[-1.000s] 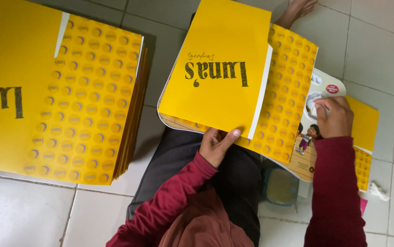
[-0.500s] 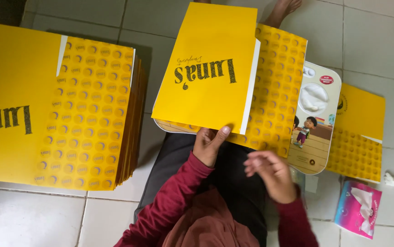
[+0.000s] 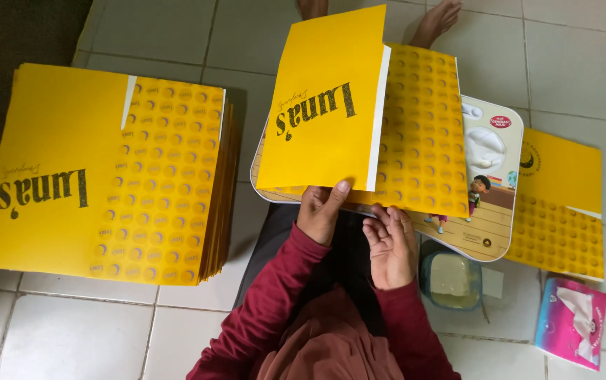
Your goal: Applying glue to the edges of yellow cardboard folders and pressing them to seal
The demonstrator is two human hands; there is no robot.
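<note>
left hand [image 3: 322, 211] pins the yellow folded cover [image 3: 331, 105] flat on the cartoon lap tray [image 3: 489, 204] with its thumb so it stays put, right hand [image 3: 391, 246] open, palm up, touching its bottom edge

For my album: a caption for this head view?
Left hand grips a yellow folder, right hand open beside it.

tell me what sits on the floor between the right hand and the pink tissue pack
In the head view, a small clear plastic tub with pale contents sits between the right hand and the pink tissue pack.
</note>
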